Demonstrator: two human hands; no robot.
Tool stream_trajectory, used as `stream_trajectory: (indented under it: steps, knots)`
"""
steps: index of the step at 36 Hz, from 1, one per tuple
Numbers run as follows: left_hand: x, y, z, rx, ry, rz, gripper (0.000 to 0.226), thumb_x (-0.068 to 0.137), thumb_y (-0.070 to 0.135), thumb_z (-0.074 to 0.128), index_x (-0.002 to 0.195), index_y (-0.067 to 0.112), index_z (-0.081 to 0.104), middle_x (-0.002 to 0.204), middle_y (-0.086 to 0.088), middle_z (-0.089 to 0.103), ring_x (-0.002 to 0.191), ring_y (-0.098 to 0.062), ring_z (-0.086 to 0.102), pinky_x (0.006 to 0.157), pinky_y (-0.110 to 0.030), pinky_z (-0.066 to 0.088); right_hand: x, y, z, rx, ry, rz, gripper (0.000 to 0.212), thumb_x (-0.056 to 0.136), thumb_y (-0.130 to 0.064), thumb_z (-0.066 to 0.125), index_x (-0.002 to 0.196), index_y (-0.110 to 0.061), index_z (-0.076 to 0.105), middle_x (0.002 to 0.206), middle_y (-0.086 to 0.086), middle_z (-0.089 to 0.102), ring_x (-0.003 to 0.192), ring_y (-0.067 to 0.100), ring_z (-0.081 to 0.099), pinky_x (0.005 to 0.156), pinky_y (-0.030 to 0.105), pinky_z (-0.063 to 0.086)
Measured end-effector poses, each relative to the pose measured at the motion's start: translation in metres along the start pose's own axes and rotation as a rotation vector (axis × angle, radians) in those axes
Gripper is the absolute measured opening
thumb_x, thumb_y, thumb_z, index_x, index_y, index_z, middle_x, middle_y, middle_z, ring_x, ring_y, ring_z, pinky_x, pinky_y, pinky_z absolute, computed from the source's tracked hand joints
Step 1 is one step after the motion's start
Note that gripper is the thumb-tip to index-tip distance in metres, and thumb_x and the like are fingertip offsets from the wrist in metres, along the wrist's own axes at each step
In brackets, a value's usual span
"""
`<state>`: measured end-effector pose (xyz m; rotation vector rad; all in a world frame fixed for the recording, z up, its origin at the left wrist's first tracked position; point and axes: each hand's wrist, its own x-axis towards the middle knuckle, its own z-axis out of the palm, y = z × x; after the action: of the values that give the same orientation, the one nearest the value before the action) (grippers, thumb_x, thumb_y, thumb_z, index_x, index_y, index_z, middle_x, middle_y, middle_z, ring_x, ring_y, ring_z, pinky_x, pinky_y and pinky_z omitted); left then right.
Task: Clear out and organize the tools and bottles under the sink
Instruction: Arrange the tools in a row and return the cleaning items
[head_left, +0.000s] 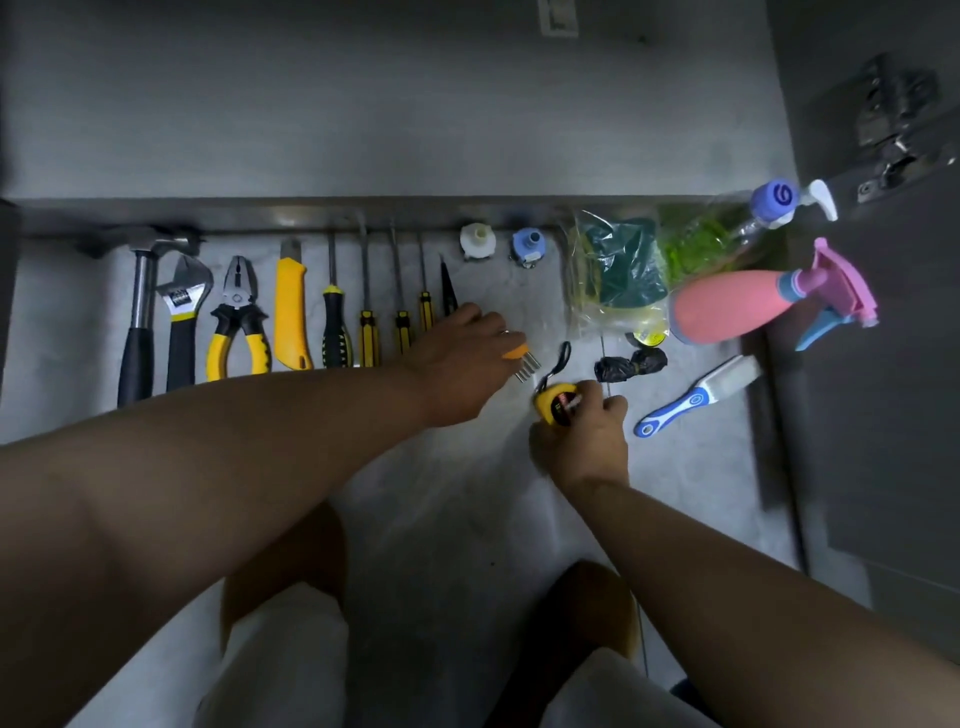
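Observation:
Tools lie in a row on the grey floor before the cabinet base: a hammer (139, 312), an adjustable wrench (183, 322), yellow pliers (239, 322), a yellow utility knife (291, 312) and several screwdrivers (366, 317). My left hand (462, 358) grips an orange-handled set of hex keys (519, 358) at the right end of that row. My right hand (582, 436) holds a yellow tape measure (551, 402) just beside it. To the right lie a pink spray bottle (737, 309) and a clear bottle with a blue cap (774, 200).
A bag of green sponges (618, 275), a green bag (691, 239), two small caps (475, 240), rolled black bags (628, 364) and a blue-handled brush (696, 397) lie on the right. An open cabinet door (883, 364) stands at the right edge. My knees are at the bottom.

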<state>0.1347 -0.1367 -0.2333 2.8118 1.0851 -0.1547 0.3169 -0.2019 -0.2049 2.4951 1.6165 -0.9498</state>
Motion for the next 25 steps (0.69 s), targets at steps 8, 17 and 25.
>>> stream_trajectory:
  steps: [8, 17, 25]
  knots:
    - [-0.005, -0.003, -0.002, 0.030, 0.003, 0.033, 0.040, 0.091, 0.019, 0.052, 0.128, 0.012, 0.069, 0.151, -0.009, 0.050, 0.139, -0.027, 0.046, 0.112, -0.043, 0.038, 0.022, -0.029, -0.002, 0.129, 0.020, 0.069, 0.051, 0.087, -0.014, 0.068, 0.133, -0.012, 0.045, 0.138, 0.016, 0.035, 0.106, 0.040, 0.058, 0.090, 0.038, 0.045]
    - [-0.024, 0.021, -0.007, -0.035, -0.014, -0.076, 0.055, 0.091, 0.017, 0.050, 0.145, 0.006, 0.048, 0.147, -0.015, 0.049, 0.134, -0.033, 0.046, 0.109, -0.047, 0.037, 0.003, -0.034, 0.005, 0.164, 0.147, -0.172, 0.043, 0.088, 0.002, 0.055, 0.131, -0.003, 0.051, 0.133, 0.015, 0.039, 0.106, 0.034, 0.054, 0.082, 0.027, 0.039]
    - [-0.029, 0.024, -0.003, 0.032, -0.116, -0.158, 0.070, 0.103, 0.038, 0.039, 0.159, 0.002, 0.020, 0.165, -0.018, 0.023, 0.152, -0.038, 0.022, 0.122, -0.052, 0.021, -0.012, -0.013, 0.010, -0.326, 0.010, -0.331, 0.081, 0.092, -0.015, 0.053, 0.160, -0.020, 0.010, 0.164, 0.010, 0.010, 0.140, 0.031, 0.028, 0.103, 0.044, 0.045]
